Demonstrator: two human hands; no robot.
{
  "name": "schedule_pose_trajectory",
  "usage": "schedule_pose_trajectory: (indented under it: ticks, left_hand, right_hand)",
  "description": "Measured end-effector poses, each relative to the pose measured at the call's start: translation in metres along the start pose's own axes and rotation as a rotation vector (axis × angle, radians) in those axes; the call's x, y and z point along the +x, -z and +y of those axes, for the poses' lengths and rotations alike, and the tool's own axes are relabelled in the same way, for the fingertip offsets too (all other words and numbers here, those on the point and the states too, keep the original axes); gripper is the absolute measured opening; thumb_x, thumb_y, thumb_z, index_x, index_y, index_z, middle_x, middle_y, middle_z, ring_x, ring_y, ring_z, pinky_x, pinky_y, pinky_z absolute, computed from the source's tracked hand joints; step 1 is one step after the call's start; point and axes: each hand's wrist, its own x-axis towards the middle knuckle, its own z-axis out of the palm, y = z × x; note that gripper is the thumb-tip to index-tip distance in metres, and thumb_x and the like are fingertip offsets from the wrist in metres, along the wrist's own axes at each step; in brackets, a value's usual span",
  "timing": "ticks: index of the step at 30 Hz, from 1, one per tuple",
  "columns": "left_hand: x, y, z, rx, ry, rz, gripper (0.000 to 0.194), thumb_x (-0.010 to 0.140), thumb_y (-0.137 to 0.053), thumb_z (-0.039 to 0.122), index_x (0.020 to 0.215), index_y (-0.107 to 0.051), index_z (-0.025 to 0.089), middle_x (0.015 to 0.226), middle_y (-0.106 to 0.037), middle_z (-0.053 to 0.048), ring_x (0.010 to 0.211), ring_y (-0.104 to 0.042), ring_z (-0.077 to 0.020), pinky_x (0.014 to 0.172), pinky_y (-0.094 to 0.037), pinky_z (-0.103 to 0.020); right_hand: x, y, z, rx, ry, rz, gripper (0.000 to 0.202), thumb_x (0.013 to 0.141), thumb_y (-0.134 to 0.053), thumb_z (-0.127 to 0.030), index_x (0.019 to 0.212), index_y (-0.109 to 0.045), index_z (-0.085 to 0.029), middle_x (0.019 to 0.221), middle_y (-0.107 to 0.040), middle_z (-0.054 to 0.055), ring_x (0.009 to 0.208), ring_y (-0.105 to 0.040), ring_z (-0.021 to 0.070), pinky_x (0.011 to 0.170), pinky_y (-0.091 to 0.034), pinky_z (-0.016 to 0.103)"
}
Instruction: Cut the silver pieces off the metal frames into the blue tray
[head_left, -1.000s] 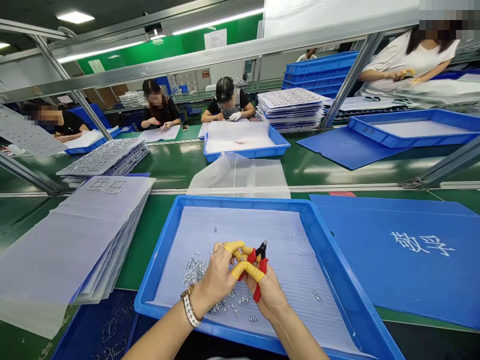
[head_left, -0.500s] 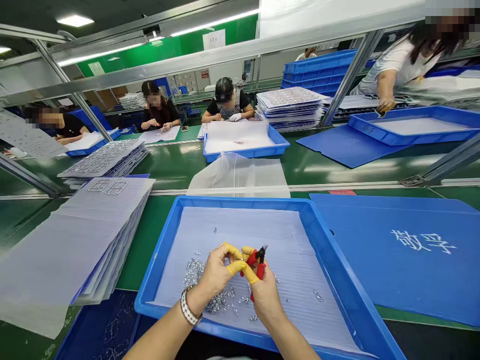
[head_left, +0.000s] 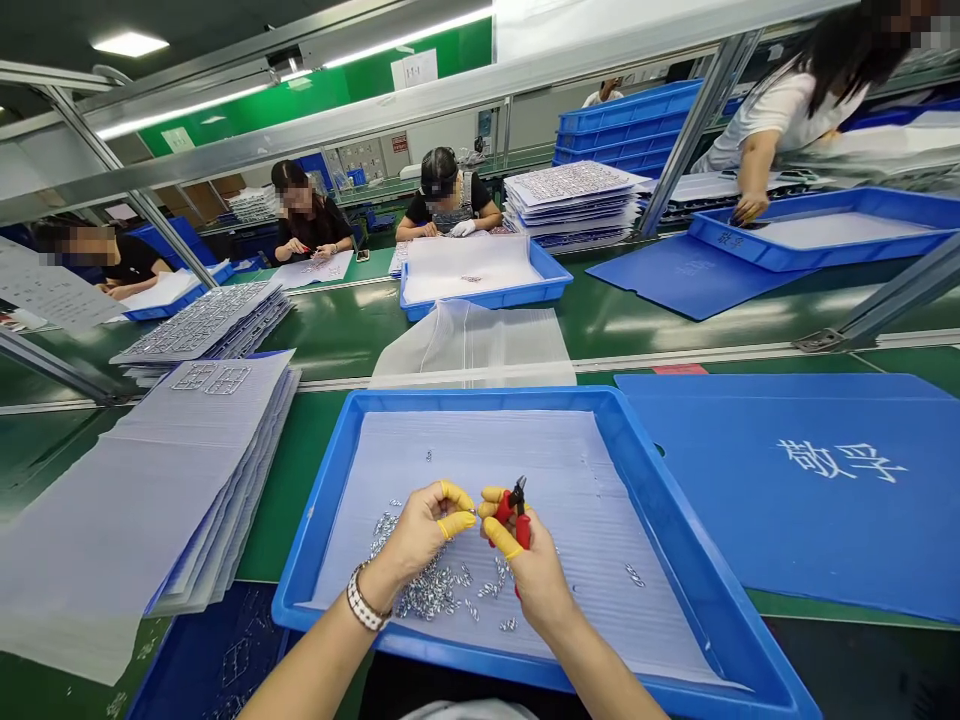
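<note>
Both hands are over a blue tray point(head_left: 679, 535) lined with a white sheet point(head_left: 525, 450). My left hand point(head_left: 427, 520), with yellow finger covers and a white-banded bracelet, pinches something too small to make out. Red-handled cutters point(head_left: 520, 510) rest in my right hand point(head_left: 529, 555), their dark tips pointing up and away; its thumb and forefinger are close to the left fingertips. Under and beside my left hand lies a pile of small shiny metal pieces point(head_left: 431, 590), with a few loose ones scattered toward the right.
Stacked white sheets point(head_left: 202, 430) stand left of the tray. A blue board point(head_left: 840, 540) with white characters lies right. Behind are a smaller blue tray point(head_left: 555, 288), a metal frame bar point(head_left: 697, 130), and several people working; one person's hand point(head_left: 750, 207) reaches into another tray.
My hands have moved apart slightly, the left one shifting leftward. The cutters now point more upright. The view has shifted a little, and the person at the right has moved a hand.
</note>
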Motion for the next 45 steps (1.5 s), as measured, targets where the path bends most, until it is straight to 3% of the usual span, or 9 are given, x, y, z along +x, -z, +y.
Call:
schedule_pose_trajectory:
  ticks: [6,12,16,22,27,32,37,41,45]
  left_hand:
    - [0.001,0.005,0.002,0.125,-0.065,-0.068,0.021,0.073,-0.074,0.034,0.076,-0.065,0.015,0.077,-0.060,-0.003,0.076,-0.053,-0.0157,0.075,-0.043,-0.029]
    - [-0.001,0.003,0.004,0.268,-0.125,-0.116,0.021,0.077,-0.072,0.036,0.078,-0.068,0.016,0.077,-0.057,-0.003,0.075,-0.050,-0.0156,0.076,-0.042,-0.030]
    - [-0.001,0.006,0.001,0.350,-0.148,-0.120,0.022,0.078,-0.070,0.038,0.077,-0.066,0.016,0.076,-0.057,-0.003,0.073,-0.050,-0.0150,0.073,-0.043,-0.029]
    - [0.009,0.024,-0.013,0.569,-0.137,-0.116,0.011,0.081,-0.065,0.027,0.083,-0.068,0.016,0.081,-0.064,-0.005,0.075,-0.056,-0.0160,0.072,-0.046,-0.028]
    - [0.017,0.037,-0.025,0.791,-0.112,-0.242,0.011,0.081,-0.062,0.017,0.086,-0.071,0.019,0.086,-0.070,-0.004,0.076,-0.063,-0.0156,0.073,-0.050,-0.026]
    - [0.030,0.048,-0.028,1.057,-0.157,-0.149,0.019,0.085,-0.053,0.013,0.092,-0.070,0.019,0.091,-0.069,-0.007,0.087,-0.062,-0.0195,0.084,-0.048,-0.035]
    - [0.036,0.035,-0.034,1.248,-0.248,-0.167,0.017,0.082,-0.060,0.013,0.095,-0.068,0.020,0.092,-0.064,-0.008,0.092,-0.056,-0.0229,0.085,-0.042,-0.039]
    - [0.035,0.021,-0.037,1.315,-0.321,-0.197,0.016,0.086,-0.053,0.011,0.085,-0.066,0.020,0.087,-0.060,-0.007,0.087,-0.053,-0.0210,0.080,-0.040,-0.036]
    - [0.033,0.022,-0.036,1.316,-0.363,-0.180,0.015,0.088,-0.052,0.013,0.082,-0.065,0.019,0.084,-0.060,-0.006,0.085,-0.054,-0.0203,0.077,-0.038,-0.034]
  right_hand:
    - [0.005,0.000,-0.015,0.007,-0.064,-0.076,0.043,0.069,-0.076,-0.047,0.098,-0.062,-0.019,0.068,-0.058,-0.002,0.063,-0.049,0.0147,0.065,-0.041,0.031]
    - [0.007,-0.004,-0.015,-0.042,-0.079,-0.121,0.047,0.064,-0.078,-0.050,0.095,-0.062,-0.019,0.072,-0.060,-0.001,0.066,-0.053,0.0162,0.063,-0.042,0.030]
    - [0.007,-0.001,-0.010,-0.086,-0.047,-0.136,0.046,0.068,-0.076,-0.051,0.098,-0.062,-0.019,0.077,-0.063,0.002,0.073,-0.058,0.0192,0.068,-0.046,0.032]
    - [0.009,0.024,-0.018,-0.207,0.001,-0.097,0.047,0.067,-0.075,-0.053,0.100,-0.064,-0.021,0.091,-0.070,0.007,0.090,-0.064,0.0251,0.084,-0.049,0.039]
    - [0.013,0.055,-0.021,-0.276,0.011,0.018,0.047,0.067,-0.074,-0.051,0.103,-0.064,-0.021,0.093,-0.070,0.007,0.090,-0.065,0.0249,0.087,-0.050,0.040]
    - [0.011,0.065,-0.019,-0.273,-0.011,0.041,0.047,0.066,-0.076,-0.050,0.102,-0.065,-0.022,0.093,-0.070,0.007,0.092,-0.065,0.0254,0.089,-0.049,0.042]
    - [0.009,0.059,-0.023,-0.280,-0.005,0.014,0.044,0.067,-0.075,-0.049,0.101,-0.066,-0.023,0.091,-0.071,0.006,0.089,-0.065,0.0253,0.085,-0.050,0.042]
    - [0.008,0.059,-0.023,-0.298,0.000,0.005,0.044,0.068,-0.074,-0.047,0.103,-0.065,-0.023,0.091,-0.071,0.006,0.087,-0.065,0.0248,0.081,-0.050,0.040]
    - [0.008,0.062,-0.023,-0.323,-0.012,-0.021,0.040,0.070,-0.072,-0.044,0.103,-0.065,-0.023,0.091,-0.070,0.005,0.086,-0.065,0.0238,0.081,-0.050,0.039]
